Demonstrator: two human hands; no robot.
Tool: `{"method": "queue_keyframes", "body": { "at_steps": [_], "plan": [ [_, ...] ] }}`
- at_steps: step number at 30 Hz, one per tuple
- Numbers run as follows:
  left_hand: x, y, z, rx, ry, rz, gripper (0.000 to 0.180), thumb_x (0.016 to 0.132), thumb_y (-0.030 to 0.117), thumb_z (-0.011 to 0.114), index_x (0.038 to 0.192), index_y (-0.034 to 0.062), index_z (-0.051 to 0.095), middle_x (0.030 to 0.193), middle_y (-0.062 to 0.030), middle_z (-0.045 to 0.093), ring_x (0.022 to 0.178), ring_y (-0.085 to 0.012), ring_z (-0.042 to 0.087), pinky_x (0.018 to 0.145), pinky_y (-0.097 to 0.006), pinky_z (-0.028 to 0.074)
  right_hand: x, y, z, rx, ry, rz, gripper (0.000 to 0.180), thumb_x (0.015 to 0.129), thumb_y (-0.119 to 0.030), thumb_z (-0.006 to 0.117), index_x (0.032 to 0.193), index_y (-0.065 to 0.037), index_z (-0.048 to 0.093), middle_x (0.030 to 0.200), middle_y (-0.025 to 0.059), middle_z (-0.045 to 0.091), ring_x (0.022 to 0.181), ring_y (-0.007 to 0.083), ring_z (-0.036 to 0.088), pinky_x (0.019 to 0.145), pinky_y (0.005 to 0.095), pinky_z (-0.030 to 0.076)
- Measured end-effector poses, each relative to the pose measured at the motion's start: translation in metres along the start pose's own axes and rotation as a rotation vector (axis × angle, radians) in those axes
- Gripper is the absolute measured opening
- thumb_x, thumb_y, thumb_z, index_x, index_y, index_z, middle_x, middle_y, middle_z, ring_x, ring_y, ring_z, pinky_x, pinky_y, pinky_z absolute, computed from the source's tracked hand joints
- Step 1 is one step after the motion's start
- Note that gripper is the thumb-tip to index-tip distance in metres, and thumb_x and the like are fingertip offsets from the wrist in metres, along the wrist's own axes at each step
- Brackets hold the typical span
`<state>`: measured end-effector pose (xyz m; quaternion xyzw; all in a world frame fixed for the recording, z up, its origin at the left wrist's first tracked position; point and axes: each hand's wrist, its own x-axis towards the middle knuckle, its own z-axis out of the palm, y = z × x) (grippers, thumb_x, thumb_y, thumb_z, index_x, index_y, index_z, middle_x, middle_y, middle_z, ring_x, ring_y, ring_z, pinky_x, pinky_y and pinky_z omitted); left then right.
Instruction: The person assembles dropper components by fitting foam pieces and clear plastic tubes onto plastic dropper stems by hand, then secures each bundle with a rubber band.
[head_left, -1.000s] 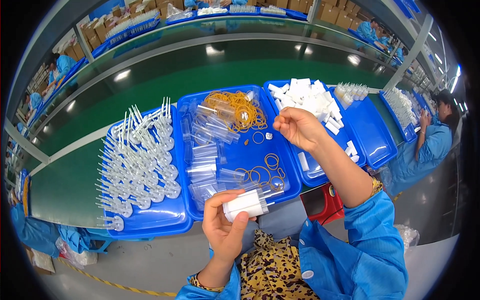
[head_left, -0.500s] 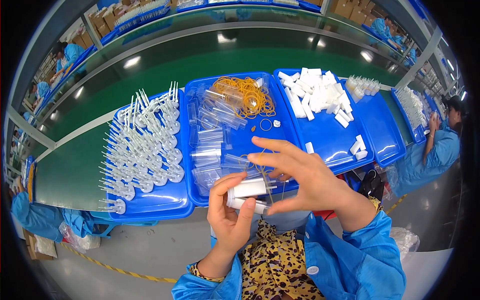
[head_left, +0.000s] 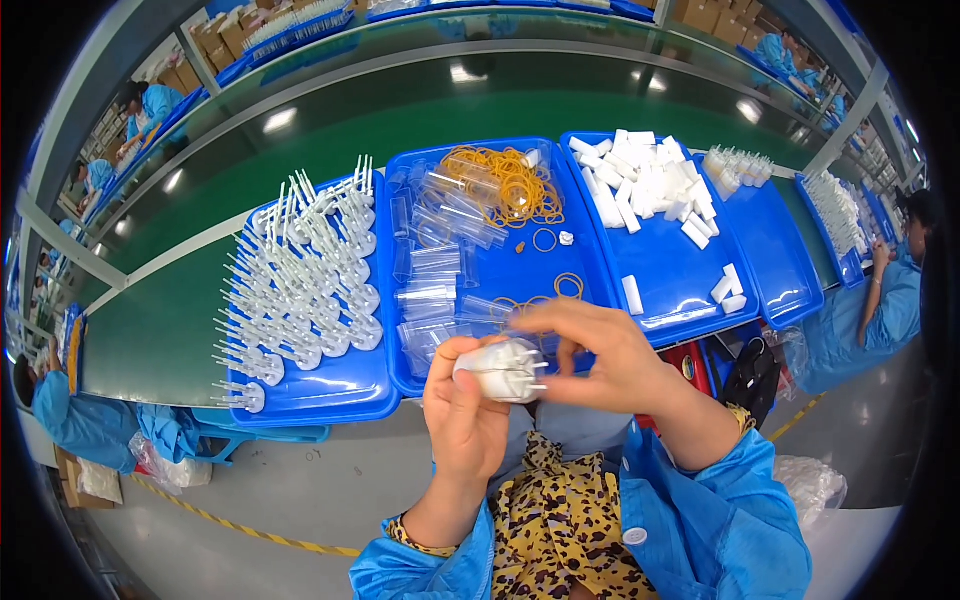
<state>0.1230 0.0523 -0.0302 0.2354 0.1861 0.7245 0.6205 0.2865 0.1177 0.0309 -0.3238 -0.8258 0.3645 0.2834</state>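
My left hand is wrapped around a white pronged assembly, a short bundle of white pieces with thin prongs pointing right. Around the pronged end curve the thumb and fingers of my right hand, the index finger passing over the top. Whether a rubber band is on the bundle, I cannot make out. Just beyond my hands lies a blue tray with clear plastic tubes, a heap of yellow rubber bands and a few loose bands.
On the left, a blue tray carries rows of white pronged pieces. White blocks fill part of another blue tray to the right. Behind runs a green conveyor belt. A co-worker in blue sits at far right.
The rubber band stretched across my right fingers no longer shows. That hand has drawn in against the pronged end, and the assembly has turned so its prongs show. The view has shifted slightly.
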Motion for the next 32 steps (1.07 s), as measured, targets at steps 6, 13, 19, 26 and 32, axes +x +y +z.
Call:
{"method": "queue_keyframes", "body": {
  "at_steps": [6, 13, 19, 26, 32],
  "plan": [
    [0.002, -0.008, -0.005, -0.332, -0.043, -0.096, 0.042, 0.100, 0.037, 0.046, 0.131, 0.0096, 0.044, 0.124, -0.0140, 0.053, 0.108, -0.0283, 0.058, 0.091, -0.037, 0.051, -0.028, 0.055, 0.026, 1.684, -0.167, -0.313, 0.030, 0.100, -0.017, 0.044, 0.121, 0.000, 0.057, 0.111, 0.0122, 0.063, 0.078, 0.0176, 0.059, 0.068, 0.0279, 0.047],
    [0.001, -0.014, -0.006, -0.312, -0.152, -0.081, 0.040, 0.095, 0.028, 0.057, 0.127, 0.0073, 0.046, 0.128, -0.0137, 0.052, 0.115, -0.0285, 0.056, 0.095, -0.041, 0.049, -0.029, 0.011, 0.006, 1.165, 0.054, 0.085, 0.055, 0.092, 0.000, 0.048, 0.145, -0.001, 0.033, 0.140, 0.0224, 0.046, 0.073, 0.0131, 0.066, 0.051, 0.0163, 0.042],
    [0.007, -0.015, -0.007, 0.222, -0.251, 0.257, 0.035, 0.084, 0.007, 0.071, 0.114, 0.0011, 0.054, 0.124, -0.0178, 0.052, 0.112, -0.0238, 0.055, 0.095, -0.038, 0.047, -0.011, -0.020, 0.002, 0.264, 0.162, -0.097, 0.058, 0.072, -0.011, 0.075, 0.128, -0.010, 0.060, 0.116, 0.0096, 0.060, 0.081, 0.0138, 0.067, 0.056, 0.0204, 0.049],
    [0.002, -0.012, -0.008, 0.221, -0.190, 0.185, 0.038, 0.086, 0.016, 0.071, 0.117, 0.0030, 0.051, 0.125, -0.0163, 0.052, 0.112, -0.0282, 0.057, 0.094, -0.041, 0.050, -0.015, -0.017, -0.003, 0.035, 0.122, -0.053, 0.049, 0.070, -0.016, 0.079, 0.116, -0.008, 0.063, 0.103, 0.0055, 0.061, 0.082, 0.0159, 0.064, 0.057, 0.0240, 0.048],
    [0.006, -0.014, -0.006, -0.051, -0.133, -0.130, 0.048, 0.094, 0.028, 0.060, 0.131, 0.0027, 0.041, 0.129, -0.0197, 0.052, 0.115, -0.0330, 0.057, 0.092, -0.045, 0.052, -0.024, 0.013, 0.002, 0.570, 0.270, -0.068, 0.070, 0.066, -0.013, 0.085, 0.129, -0.004, 0.055, 0.109, 0.0050, 0.054, 0.075, 0.0074, 0.047, 0.058, 0.0185, 0.038]
  ]
}}
